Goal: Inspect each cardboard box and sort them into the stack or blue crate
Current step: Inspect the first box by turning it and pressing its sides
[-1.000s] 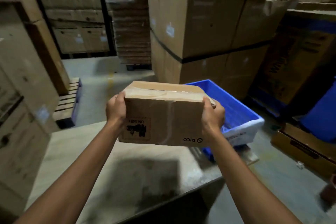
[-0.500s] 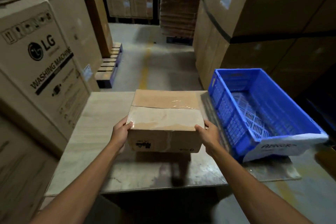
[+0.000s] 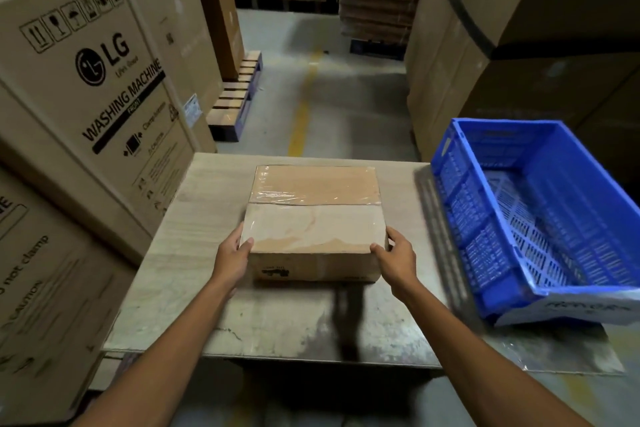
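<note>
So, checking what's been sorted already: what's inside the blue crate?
The blue crate shows only its perforated floor, no boxes; its near-right corner lies outside the frame.

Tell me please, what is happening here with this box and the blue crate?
A person is sorting boxes in a warehouse. The left hand and the right hand grip the near corners of a taped cardboard box, which sits on a flat wooden surface. The blue crate stands to its right, and nothing is visible inside it. Large washing machine cartons are stacked on the left.
</note>
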A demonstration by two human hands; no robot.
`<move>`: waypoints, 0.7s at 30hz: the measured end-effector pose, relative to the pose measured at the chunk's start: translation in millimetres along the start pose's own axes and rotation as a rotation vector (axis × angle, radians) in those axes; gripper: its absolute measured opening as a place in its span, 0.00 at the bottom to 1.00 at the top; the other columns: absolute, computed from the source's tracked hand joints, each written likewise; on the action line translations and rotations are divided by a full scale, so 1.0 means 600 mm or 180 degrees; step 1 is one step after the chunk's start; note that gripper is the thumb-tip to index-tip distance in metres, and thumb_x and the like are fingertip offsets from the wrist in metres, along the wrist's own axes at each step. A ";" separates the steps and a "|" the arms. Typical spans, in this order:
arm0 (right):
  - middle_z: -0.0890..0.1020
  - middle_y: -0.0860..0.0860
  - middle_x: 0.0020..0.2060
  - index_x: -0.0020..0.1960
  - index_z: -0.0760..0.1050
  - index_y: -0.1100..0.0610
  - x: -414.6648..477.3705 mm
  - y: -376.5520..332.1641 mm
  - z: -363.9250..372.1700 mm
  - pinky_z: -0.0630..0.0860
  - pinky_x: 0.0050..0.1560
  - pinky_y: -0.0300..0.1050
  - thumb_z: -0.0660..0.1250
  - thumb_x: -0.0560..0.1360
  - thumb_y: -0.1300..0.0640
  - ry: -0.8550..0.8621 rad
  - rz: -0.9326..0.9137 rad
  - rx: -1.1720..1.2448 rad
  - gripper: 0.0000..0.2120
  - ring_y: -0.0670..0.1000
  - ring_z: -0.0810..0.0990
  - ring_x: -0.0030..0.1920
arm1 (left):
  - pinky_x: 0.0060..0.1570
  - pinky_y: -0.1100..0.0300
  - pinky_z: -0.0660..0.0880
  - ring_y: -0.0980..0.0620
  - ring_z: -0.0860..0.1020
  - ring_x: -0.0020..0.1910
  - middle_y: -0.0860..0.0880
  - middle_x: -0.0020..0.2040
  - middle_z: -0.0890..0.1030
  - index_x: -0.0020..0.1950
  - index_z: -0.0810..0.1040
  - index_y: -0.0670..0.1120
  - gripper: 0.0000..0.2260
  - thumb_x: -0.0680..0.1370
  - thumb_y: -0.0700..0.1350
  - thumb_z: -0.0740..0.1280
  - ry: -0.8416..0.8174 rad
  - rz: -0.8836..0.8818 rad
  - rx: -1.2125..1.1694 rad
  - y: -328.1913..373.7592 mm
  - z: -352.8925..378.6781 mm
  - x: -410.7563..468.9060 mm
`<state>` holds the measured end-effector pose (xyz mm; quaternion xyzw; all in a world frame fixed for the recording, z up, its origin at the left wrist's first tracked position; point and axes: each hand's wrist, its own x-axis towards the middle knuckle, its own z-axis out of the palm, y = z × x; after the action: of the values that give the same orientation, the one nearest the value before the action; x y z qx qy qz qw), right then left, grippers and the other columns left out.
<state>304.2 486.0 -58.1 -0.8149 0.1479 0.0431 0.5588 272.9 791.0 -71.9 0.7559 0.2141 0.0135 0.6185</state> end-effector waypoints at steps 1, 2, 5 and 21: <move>0.83 0.46 0.52 0.65 0.78 0.50 0.002 -0.004 0.009 0.80 0.56 0.52 0.67 0.75 0.65 0.0003 -0.0008 -0.0012 0.20 0.53 0.82 0.53 | 0.66 0.61 0.65 0.52 0.72 0.69 0.52 0.67 0.74 0.76 0.68 0.42 0.20 0.83 0.34 0.59 -0.0009 0.0050 0.0133 -0.003 -0.006 0.012; 0.83 0.47 0.52 0.65 0.78 0.50 0.004 -0.007 0.017 0.80 0.56 0.52 0.67 0.76 0.65 0.0019 -0.0019 -0.0018 0.20 0.53 0.82 0.53 | 0.66 0.61 0.67 0.51 0.73 0.68 0.51 0.67 0.76 0.76 0.69 0.43 0.20 0.83 0.36 0.59 -0.0008 0.0113 0.0313 -0.008 -0.013 0.025; 0.83 0.49 0.55 0.66 0.77 0.52 0.009 -0.013 0.042 0.80 0.56 0.53 0.67 0.76 0.64 0.0131 -0.0022 -0.0131 0.20 0.54 0.81 0.54 | 0.67 0.53 0.70 0.43 0.73 0.69 0.45 0.71 0.75 0.78 0.65 0.45 0.21 0.85 0.43 0.58 -0.0018 0.0255 0.1075 -0.028 -0.029 0.063; 0.75 0.58 0.71 0.70 0.74 0.60 -0.018 0.028 0.123 0.73 0.68 0.62 0.75 0.72 0.58 -0.0044 -0.2328 -0.3215 0.28 0.64 0.73 0.71 | 0.68 0.43 0.72 0.38 0.73 0.70 0.39 0.69 0.76 0.68 0.77 0.40 0.25 0.73 0.49 0.76 -0.0670 0.2907 0.3307 -0.057 -0.011 0.058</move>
<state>296.0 550.4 -98.2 -0.9762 -0.1830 -0.0811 0.0840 291.9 814.0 -111.2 0.9654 -0.2072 0.0947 0.1270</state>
